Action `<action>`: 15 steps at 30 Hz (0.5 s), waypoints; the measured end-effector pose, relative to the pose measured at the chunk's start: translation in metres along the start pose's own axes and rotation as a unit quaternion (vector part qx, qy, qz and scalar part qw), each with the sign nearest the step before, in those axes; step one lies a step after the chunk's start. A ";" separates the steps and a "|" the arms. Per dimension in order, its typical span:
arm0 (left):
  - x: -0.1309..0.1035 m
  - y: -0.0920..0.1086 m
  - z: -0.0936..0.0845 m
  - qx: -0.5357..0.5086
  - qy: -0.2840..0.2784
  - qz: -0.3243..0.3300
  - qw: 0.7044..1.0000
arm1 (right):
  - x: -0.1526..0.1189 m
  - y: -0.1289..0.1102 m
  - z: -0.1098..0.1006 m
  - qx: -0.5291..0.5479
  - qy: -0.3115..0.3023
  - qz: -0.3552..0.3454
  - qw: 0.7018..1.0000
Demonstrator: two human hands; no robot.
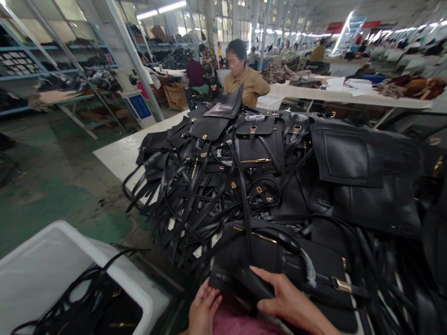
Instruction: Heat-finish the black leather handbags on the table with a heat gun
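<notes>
A black bag (253,242) with a gold zipper lies at the near edge of the table, in front of me. My left hand (204,308) is at its lower left corner, fingers curled against the black material. On the right, my right hand (283,296) grips a black edge of the same bag between thumb and forefinger. A gold clasp (342,285) and a strip of clear plastic wrap (308,268) show on the bag's right part. Behind it, many black bags with long straps and gold buckles are heaped on the table.
A white bin (92,246) holding black bags stands at the lower left. The white table (117,151) shows its far left corner. Large black panels (356,157) lie on the right. Beyond the heap is a person (248,83) in a tan shirt.
</notes>
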State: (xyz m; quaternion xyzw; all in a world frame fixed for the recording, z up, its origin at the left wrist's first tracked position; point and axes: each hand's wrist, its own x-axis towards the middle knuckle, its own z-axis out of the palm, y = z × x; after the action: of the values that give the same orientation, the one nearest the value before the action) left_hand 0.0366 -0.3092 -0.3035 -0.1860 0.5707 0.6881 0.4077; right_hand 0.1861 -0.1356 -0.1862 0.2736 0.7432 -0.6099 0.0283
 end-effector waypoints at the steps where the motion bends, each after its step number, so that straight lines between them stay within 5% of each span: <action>1: 0.002 0.004 0.000 -0.025 -0.020 0.005 0.999 | -0.001 0.000 0.000 0.003 -0.006 -0.002 1.000; 12: -0.002 0.022 0.010 -0.057 -0.127 -0.054 0.989 | 0.005 -0.017 0.016 0.035 -0.106 -0.027 0.993; 15: -0.002 0.018 0.011 -0.056 -0.108 -0.054 0.991 | 0.015 -0.022 0.023 0.045 -0.113 -0.043 0.992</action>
State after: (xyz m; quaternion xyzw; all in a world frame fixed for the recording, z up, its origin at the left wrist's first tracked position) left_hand 0.0262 -0.2997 -0.2877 -0.1639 0.4733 0.7120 0.4920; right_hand 0.1568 -0.1531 -0.1784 0.1720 0.7183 -0.6701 0.0734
